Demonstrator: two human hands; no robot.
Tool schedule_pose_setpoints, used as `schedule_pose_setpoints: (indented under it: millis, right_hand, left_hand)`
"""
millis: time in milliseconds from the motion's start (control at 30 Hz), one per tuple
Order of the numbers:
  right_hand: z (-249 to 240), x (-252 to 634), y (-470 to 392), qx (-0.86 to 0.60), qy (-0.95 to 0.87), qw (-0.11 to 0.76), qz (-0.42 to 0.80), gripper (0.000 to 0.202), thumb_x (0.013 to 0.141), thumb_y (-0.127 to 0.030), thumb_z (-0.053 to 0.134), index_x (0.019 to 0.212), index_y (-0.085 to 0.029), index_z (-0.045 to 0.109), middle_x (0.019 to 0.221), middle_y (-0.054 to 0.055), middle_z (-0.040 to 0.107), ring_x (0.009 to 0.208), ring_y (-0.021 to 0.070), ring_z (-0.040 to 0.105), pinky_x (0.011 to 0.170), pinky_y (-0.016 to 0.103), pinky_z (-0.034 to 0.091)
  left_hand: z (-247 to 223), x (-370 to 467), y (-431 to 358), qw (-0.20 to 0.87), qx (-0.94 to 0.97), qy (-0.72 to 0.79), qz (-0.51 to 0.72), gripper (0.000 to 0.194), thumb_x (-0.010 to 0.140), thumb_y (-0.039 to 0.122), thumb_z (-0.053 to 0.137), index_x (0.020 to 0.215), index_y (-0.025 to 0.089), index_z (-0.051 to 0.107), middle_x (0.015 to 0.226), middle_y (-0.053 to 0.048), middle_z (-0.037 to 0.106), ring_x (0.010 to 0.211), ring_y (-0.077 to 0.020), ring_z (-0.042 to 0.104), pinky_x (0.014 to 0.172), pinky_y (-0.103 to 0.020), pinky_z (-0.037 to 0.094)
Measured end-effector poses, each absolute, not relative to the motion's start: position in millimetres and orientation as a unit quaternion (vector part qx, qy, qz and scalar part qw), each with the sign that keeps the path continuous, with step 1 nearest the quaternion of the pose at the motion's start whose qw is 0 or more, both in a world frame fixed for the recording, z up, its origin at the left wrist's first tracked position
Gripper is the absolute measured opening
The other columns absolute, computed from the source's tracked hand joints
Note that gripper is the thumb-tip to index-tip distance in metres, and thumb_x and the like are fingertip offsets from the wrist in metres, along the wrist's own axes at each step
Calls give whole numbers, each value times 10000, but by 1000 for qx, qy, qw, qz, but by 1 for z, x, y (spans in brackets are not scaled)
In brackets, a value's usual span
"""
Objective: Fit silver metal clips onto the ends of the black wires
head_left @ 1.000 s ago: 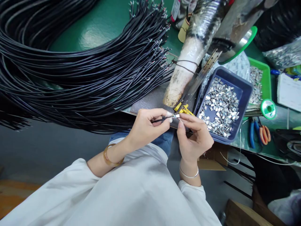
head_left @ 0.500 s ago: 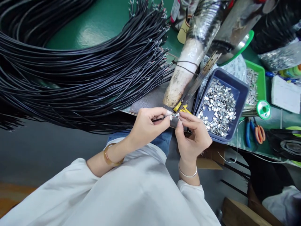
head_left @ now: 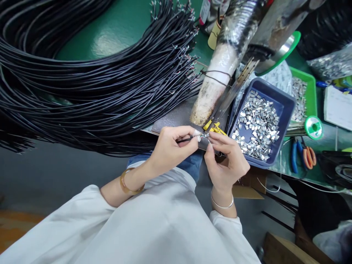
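Note:
My left hand point(head_left: 176, 148) pinches a thin black cable point(head_left: 183, 140) close to its end, thumb and forefinger pressed together. At the cable's tip sits a small metal piece point(head_left: 205, 135), between the fingertips of both hands. My right hand point(head_left: 227, 156) has its fingers closed beside that tip, with a thin pale wire running between thumb and forefinger. Small metal pieces lie heaped in a dark blue tray point(head_left: 286, 101) just right of my right hand. Many black cables point(head_left: 110, 84) with stripped, coloured ends are bundled at the left.
A plastic-wrapped duct point(head_left: 210, 84) comes down above my hands, beside a metal strip with yellow parts point(head_left: 216, 128). Farther right are a green tray point(head_left: 312, 91), a solder spool point(head_left: 313, 127), blue-handled pliers point(head_left: 294, 157) and orange-handled scissors point(head_left: 309, 157). A cardboard box point(head_left: 286, 249) stands low right.
The view has shifted slightly, so the trays and tools appear farther right. My right hand has moved a little to the right; the metal piece shows more clearly between the fingertips.

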State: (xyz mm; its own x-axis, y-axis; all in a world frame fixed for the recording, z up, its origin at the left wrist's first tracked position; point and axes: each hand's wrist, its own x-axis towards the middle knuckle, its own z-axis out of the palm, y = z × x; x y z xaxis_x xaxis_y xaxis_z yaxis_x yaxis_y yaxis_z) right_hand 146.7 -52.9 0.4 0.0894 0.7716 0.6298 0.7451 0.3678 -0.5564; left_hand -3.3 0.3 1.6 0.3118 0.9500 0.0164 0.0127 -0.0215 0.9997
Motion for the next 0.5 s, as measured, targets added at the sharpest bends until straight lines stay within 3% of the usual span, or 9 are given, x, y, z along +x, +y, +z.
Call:
schedule_pose_setpoints:
  millis: [233, 333, 500]
  right_hand:
    - [3, 150, -54, -575, -654, 492, 0, 158, 857, -110, 690, 945, -238, 663, 971, 7, 746, 890, 156, 736, 790, 322, 629]
    - [8, 150, -56, -591, -660, 461, -48, 210, 849, -109, 717, 986, -268, 707, 859, -23, 694, 786, 113, 686, 713, 253, 578]
    - [9, 145, -61, -611, -688, 392, 11, 112, 896, -166, 675, 964, -255, 673, 822, -34, 691, 727, 92, 672, 663, 210, 552]
  left_hand:
    - [1, -4, -1, 557, 601, 412, 399, 162, 843, 190, 618, 694, 132, 649, 534, 46, 433, 493, -59, 324, 450, -203, 242]
    - [0, -5, -3, 538, 634, 390, 395, 151, 850, 169, 622, 709, 128, 654, 564, 41, 479, 521, -60, 360, 475, -192, 289]
    - [0, -7, -7, 445, 703, 361, 421, 127, 849, 131, 622, 733, 131, 674, 577, 44, 516, 526, -59, 380, 506, -195, 316]
